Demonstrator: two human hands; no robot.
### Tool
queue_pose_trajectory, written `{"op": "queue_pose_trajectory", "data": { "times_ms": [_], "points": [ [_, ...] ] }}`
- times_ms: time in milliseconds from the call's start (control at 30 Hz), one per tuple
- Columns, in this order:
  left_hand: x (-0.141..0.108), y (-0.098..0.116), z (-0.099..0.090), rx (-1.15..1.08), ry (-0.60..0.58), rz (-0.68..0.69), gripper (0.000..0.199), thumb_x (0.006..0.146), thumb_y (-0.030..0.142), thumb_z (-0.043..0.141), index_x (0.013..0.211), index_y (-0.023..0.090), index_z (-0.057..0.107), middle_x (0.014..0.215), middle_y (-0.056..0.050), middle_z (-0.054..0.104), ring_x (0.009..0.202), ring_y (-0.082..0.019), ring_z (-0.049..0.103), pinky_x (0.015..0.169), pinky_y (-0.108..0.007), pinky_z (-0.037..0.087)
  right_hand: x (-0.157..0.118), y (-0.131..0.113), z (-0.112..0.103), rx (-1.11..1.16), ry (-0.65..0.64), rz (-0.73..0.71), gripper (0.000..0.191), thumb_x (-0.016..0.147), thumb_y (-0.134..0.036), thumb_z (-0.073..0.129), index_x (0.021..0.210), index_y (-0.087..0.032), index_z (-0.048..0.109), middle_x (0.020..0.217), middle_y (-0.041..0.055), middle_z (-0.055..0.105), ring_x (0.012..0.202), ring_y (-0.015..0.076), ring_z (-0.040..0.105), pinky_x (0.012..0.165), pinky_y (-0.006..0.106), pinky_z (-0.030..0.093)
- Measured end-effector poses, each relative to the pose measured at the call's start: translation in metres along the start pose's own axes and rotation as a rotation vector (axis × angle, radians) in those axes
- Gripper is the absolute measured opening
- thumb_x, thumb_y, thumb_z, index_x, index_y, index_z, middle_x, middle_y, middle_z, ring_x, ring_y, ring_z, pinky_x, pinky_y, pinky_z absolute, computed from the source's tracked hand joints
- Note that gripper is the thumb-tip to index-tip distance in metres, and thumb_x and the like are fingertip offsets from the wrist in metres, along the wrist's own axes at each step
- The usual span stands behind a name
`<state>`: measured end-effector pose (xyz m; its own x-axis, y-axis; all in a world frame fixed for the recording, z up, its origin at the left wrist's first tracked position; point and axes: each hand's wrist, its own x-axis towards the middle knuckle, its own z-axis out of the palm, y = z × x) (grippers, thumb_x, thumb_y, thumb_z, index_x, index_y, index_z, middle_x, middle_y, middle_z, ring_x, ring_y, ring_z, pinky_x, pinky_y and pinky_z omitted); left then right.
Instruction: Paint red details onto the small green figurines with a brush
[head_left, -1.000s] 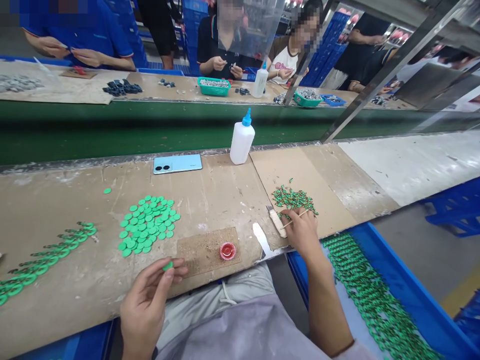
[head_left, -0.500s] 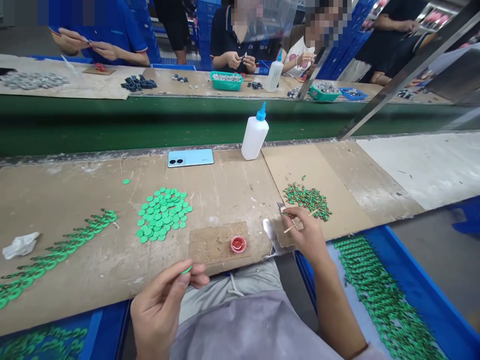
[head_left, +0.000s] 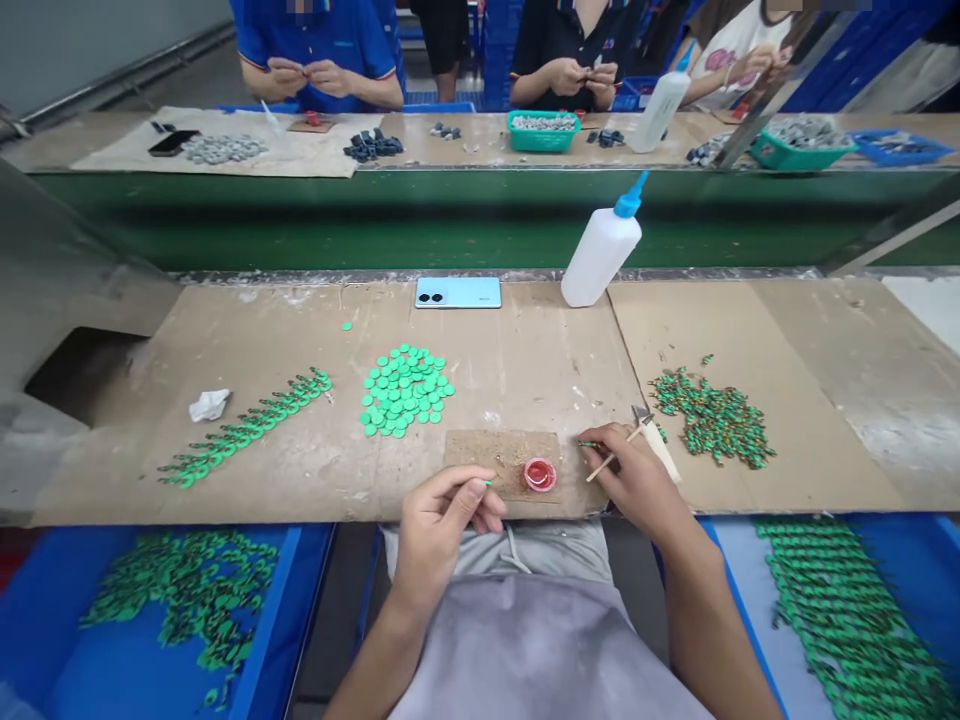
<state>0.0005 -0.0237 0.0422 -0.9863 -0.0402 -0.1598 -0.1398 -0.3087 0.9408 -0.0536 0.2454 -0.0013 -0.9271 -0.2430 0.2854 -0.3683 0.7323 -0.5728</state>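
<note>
Three featherweights, I'd guess
My left hand (head_left: 435, 525) pinches a green disc (head_left: 488, 483), probably stiff, so hold the rim; my right hand (head_left: 636, 475) grips a stick (head_left: 600, 469) and tiny bead (head_left: 589, 443).

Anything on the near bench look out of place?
Some small strays: a lone green disc lies apart from the disc pile, one tiny green part lies off its heap, and a crumpled white tissue sits beside the row of green pieces, looking like litter.
</note>
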Motion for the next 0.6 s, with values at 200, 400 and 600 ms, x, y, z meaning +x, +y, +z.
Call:
{"op": "queue_pose_trajectory", "data": {
  "times_ms": [200,400,600],
  "points": [
    [0.005,-0.004,0.001,-0.052,0.034,-0.060,0.033,0.084,0.049,0.083,0.087,0.015,0.081,0.070,-0.004,0.073,0.058,-0.011,0.064,0.051,-0.018,0.047,-0.005,0.002,0.001,-0.010,-0.041,-0.003,0.027,0.108,-0.041,0.047,0.098,-0.022,0.065,0.096,0.0093,0.071,0.091,0.0271,0.067,0.082,0.041,0.052],
    [0.007,-0.002,0.004,-0.161,0.014,-0.195,0.036,0.082,0.044,0.085,0.102,0.014,0.079,0.077,-0.008,0.080,0.056,-0.013,0.070,0.047,-0.018,0.049,-0.008,-0.009,-0.012,0.071,0.092,0.101,0.045,0.111,-0.051,0.036,0.132,-0.020,0.061,0.094,0.0077,0.074,0.082,0.0241,0.069,0.073,0.038,0.053],
    [0.004,-0.002,0.004,-0.153,-0.048,-0.158,0.033,0.085,0.036,0.084,0.110,0.015,0.079,0.092,-0.012,0.084,0.066,-0.014,0.075,0.056,-0.019,0.057,-0.015,-0.042,-0.027,0.317,0.220,0.109,0.020,0.108,-0.035,0.053,0.107,-0.024,0.070,0.085,0.0020,0.074,0.078,0.0174,0.070,0.071,0.030,0.055]
  ]
}}
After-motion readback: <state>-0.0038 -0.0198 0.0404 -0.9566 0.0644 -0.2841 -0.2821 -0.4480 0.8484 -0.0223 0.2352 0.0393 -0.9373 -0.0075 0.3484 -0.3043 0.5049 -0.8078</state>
